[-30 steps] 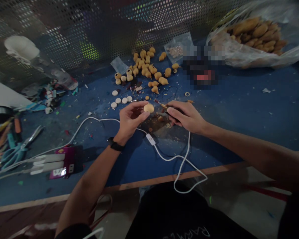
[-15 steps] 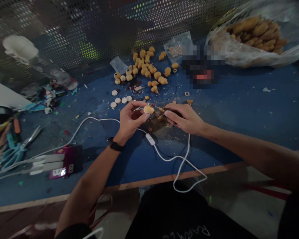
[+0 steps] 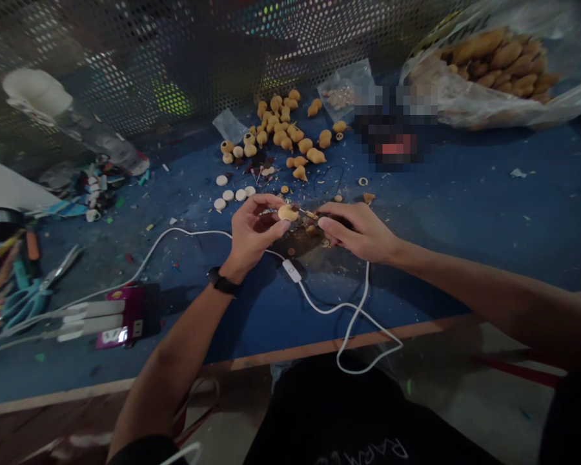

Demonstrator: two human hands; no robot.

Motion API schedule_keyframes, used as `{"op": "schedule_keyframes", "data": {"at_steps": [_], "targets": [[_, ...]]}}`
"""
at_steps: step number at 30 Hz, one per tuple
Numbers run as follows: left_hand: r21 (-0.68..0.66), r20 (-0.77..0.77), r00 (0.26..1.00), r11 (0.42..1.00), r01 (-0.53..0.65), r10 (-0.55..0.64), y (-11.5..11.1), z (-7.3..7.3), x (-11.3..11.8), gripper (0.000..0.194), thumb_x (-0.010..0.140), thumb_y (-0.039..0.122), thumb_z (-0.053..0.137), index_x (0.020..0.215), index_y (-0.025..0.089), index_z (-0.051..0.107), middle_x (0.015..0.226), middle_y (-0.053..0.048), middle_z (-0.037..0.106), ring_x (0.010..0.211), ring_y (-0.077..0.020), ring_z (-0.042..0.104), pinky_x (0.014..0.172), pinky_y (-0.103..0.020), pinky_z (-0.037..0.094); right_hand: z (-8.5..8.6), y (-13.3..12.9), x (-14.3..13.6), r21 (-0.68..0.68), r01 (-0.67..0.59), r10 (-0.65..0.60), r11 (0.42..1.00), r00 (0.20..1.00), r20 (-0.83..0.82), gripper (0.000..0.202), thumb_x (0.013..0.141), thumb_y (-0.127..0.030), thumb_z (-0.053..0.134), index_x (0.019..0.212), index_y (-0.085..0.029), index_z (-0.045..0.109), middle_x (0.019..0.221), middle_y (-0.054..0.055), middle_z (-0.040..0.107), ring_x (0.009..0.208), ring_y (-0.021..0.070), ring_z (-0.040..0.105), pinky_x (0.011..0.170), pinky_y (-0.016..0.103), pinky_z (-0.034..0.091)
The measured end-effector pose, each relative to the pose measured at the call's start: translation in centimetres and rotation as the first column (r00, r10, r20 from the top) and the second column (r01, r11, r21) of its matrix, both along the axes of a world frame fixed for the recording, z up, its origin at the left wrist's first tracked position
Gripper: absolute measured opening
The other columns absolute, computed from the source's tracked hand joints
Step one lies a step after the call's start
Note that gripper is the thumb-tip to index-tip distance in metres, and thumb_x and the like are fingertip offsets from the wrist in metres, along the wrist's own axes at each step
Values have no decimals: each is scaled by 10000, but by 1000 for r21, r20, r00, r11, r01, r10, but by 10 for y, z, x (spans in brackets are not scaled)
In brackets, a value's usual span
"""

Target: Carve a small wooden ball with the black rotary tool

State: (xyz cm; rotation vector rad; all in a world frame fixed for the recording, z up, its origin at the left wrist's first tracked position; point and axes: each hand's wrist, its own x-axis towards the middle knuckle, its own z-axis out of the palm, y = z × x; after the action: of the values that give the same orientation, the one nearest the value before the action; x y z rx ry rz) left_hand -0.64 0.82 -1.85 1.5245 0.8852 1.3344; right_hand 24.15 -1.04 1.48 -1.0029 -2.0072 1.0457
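Observation:
My left hand (image 3: 252, 227) pinches a small pale-yellow gourd (image 3: 286, 213) between thumb and fingertips, its rounded side facing me. Closed like a pen grip, my right hand (image 3: 359, 229) holds a corded pen-shaped tool (image 3: 312, 215) with a brass-coloured collar and a thin tip. That tip meets the gourd's upper right edge, where a dark notch shows. Most of the tool's body is hidden by my fingers. From below the right hand a white cable (image 3: 366, 284) loops over the table edge and runs back to an inline switch (image 3: 292, 270).
Several small gourds (image 3: 275, 123) lie in a heap behind my hands, with white discs (image 3: 228, 195) nearer. A plastic bag of gourds (image 3: 508, 64) stands back right. Scissors (image 3: 39, 290) and a purple power bank (image 3: 134, 316) lie left. Shavings dot the blue table (image 3: 465, 213).
The tool has moved slightly left, from just apart to touching the gourd. A dark notch now shows on the gourd's edge. My left hand has barely moved.

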Motion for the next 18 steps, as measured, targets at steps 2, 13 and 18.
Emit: {"op": "schedule_keyframes", "data": {"at_steps": [2,13,18], "targets": [[2,-1,1000,1000,-3,3,0,0,1,449,741,424,942,1055,226,689,1034,-14,753,813,-126,748,756,-268,636,0,0,0,22,1,-2,1000,1000,13,392,1072,-491,478,970,-174,682,646,-20,615,589,128,563,595,281,374],[35,42,998,999,-39,38,0,0,4,425,745,390,951,1022,221,677,990,7,726,826,-124,773,776,-261,651,-1,-1,-2,120,20,-29,993,997,68,388,1064,-476,490,1087,-160,713,704,3,679,629,155,617,630,295,402],[13,28,998,998,-58,58,-1,0,4,450,727,411,958,1014,220,668,900,31,699,795,-117,750,768,-271,656,-2,-3,-3,142,10,-23,990,996,89,388,1078,-468,472,1095,-162,710,734,13,689,647,158,606,654,304,407]]}}
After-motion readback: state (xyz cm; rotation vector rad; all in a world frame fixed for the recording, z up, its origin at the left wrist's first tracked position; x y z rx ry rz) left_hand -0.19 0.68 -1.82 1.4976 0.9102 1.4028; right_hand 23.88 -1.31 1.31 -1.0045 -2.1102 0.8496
